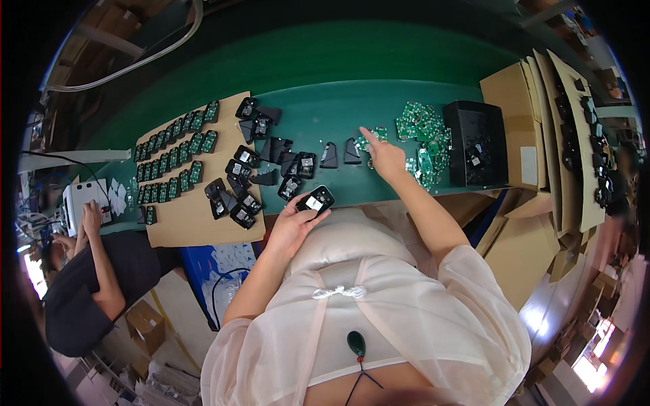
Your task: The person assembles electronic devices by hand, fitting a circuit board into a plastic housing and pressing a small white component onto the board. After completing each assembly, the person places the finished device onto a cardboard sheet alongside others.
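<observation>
1 wide fisheye view, from head height, facing steeply down, close over the desk [338, 111], its near edge crossing mid-picture, its far edge above

From my seat I've got a tall brown cardboard box [514, 88] at the right end of the dark green surface [325, 108], with a blank-ish white rectangle stuck on it. Left end: a white boxy device [76, 196] with a red spot, plus a coworker in a dark top [81, 298]. Below, there's a bright blue bin [194, 274] and a small open brown carton [145, 326] on the floor.
</observation>
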Demonstrator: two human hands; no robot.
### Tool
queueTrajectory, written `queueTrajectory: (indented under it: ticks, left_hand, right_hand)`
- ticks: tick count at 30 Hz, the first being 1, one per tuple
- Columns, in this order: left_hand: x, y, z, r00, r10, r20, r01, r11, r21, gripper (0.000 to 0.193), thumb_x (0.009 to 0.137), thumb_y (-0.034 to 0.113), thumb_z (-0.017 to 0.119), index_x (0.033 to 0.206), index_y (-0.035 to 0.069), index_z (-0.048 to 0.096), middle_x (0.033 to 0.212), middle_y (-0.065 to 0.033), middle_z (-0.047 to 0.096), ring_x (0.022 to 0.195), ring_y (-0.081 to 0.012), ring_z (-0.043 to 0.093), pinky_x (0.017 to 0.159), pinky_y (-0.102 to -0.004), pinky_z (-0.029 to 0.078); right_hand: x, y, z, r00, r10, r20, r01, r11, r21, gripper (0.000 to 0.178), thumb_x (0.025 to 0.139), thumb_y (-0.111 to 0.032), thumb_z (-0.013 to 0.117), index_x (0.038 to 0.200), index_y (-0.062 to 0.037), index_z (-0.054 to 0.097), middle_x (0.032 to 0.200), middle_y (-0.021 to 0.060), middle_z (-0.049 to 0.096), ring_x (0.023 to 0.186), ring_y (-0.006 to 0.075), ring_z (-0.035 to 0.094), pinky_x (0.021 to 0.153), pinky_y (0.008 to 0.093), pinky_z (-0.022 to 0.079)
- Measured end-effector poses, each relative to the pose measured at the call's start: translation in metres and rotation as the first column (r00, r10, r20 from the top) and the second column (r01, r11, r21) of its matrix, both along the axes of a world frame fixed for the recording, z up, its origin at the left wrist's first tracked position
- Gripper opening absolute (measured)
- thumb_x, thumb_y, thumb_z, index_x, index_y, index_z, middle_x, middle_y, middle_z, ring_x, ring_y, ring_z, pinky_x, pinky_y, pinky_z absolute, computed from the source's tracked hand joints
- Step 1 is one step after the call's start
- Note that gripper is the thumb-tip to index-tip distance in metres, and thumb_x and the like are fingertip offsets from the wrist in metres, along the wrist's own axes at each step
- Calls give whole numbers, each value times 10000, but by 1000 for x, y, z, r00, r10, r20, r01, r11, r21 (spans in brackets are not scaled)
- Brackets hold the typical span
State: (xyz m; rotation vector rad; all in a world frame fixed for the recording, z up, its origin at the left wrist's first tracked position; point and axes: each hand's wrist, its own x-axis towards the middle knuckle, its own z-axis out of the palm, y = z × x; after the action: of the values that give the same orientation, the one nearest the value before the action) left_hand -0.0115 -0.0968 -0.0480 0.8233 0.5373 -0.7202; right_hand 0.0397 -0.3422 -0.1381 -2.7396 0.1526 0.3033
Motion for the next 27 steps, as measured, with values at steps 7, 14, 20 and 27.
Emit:
queueTrajectory:
  ticks: [7,14,20,27]
  left_hand:
    - [-10,-12,9,996,-78,52,72,993,97,238,810,44,533,1028,0,448,1004,-209,557,876,-291,587,783,-354,489]
    - [6,-12,26,991,-58,120,47,995,88,147,875,90,475,1009,32,462,955,-103,556,847,-237,595,696,-336,524]
    - [18,-16,38,928,-139,346,103,988,119,181,851,50,514,1025,7,488,968,-50,534,852,-126,551,727,-291,512]
    - [28,4,48,832,-302,466,155,932,328,160,824,32,548,980,19,516,873,-25,560,775,-89,535,686,-222,444]
  right_hand:
    - [15,-5,-24,968,249,32,-245,964,-99,257,827,-214,498,1083,-195,488,740,103,598,664,278,602,544,398,458]
    - [3,-2,32,970,-232,-68,232,813,534,128,813,-129,570,867,-77,467,673,70,575,592,180,601,487,279,442]
    - [-35,51,113,948,-128,-292,298,26,954,115,865,-130,519,831,-61,434,689,54,573,533,128,551,474,219,406]
    - [-42,59,129,961,-89,-261,275,217,937,120,853,-159,547,909,-61,506,675,15,574,570,78,541,475,197,385]
